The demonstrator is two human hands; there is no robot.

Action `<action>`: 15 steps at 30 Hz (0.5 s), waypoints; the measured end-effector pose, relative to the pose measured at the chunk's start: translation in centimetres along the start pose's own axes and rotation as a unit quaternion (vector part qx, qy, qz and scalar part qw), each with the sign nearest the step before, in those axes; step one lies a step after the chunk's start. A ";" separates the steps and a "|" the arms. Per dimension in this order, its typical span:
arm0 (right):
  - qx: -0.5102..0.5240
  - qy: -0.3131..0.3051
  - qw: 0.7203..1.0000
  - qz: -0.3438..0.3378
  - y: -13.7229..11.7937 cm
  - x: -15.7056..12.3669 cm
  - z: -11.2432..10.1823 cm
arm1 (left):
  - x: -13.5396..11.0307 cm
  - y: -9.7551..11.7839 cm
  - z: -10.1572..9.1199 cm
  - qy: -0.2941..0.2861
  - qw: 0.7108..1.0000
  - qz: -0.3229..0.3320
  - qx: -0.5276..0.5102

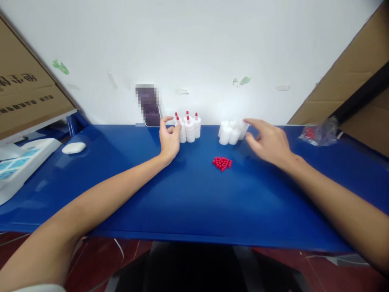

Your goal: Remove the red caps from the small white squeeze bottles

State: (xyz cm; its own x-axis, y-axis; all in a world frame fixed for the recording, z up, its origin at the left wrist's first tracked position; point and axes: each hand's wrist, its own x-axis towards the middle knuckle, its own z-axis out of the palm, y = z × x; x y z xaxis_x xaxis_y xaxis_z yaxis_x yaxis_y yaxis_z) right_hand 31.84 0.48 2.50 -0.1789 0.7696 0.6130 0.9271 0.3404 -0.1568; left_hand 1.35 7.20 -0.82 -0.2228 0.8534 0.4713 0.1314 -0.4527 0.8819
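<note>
My left hand (pixel 170 142) is beside a group of small white bottles with red-tipped nozzles (pixel 190 132). Its thumb and index finger are curved and apart at the leftmost bottle; whether they touch it I cannot tell. Across the table my right hand (pixel 269 140) reaches to a cluster of white bottles without red tips (pixel 225 135). Its index finger and thumb are spread at the right side of that cluster, with nothing visibly gripped. Between the hands and closer to me lies a flat pile of small red caps (pixel 222 163).
The blue table (pixel 182 202) meets a white wall. A phone (pixel 149 107) leans there. At left are a white oval case (pixel 73 148), a white device (pixel 24 164) and a cardboard box (pixel 27 77). On the right are a clear bag with red pieces (pixel 320 133) and more cardboard (pixel 349 73).
</note>
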 end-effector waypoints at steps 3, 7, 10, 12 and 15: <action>0.000 -0.024 1.000 -0.004 -0.5 -0.1 0.1 | 0.0 0.2 -0.1 -0.020 1.000 0.003 0.020; 0.002 -0.037 0.999 -0.006 -1.2 -0.2 0.0 | 0.0 0.2 0.0 -0.010 0.998 0.022 0.065; -0.005 -0.044 0.999 -0.011 -1.3 -0.2 0.1 | 0.0 0.2 -0.1 0.019 0.993 0.052 0.100; -0.010 -0.046 0.999 -0.013 -1.1 -0.2 0.2 | -0.1 0.4 -0.1 0.030 0.991 0.068 0.115; -0.012 -0.056 0.998 -0.025 -1.0 -0.2 0.3 | -0.4 0.6 0.0 0.035 0.988 0.095 0.118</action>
State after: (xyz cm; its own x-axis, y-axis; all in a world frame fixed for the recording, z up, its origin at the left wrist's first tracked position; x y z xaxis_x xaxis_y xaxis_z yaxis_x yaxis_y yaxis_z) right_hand 30.87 0.18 2.30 -0.2591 0.8086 0.5282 0.9237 0.3673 -0.1093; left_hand 1.52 6.57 -0.44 -0.2386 0.7349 0.6348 0.3969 -0.5228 0.7544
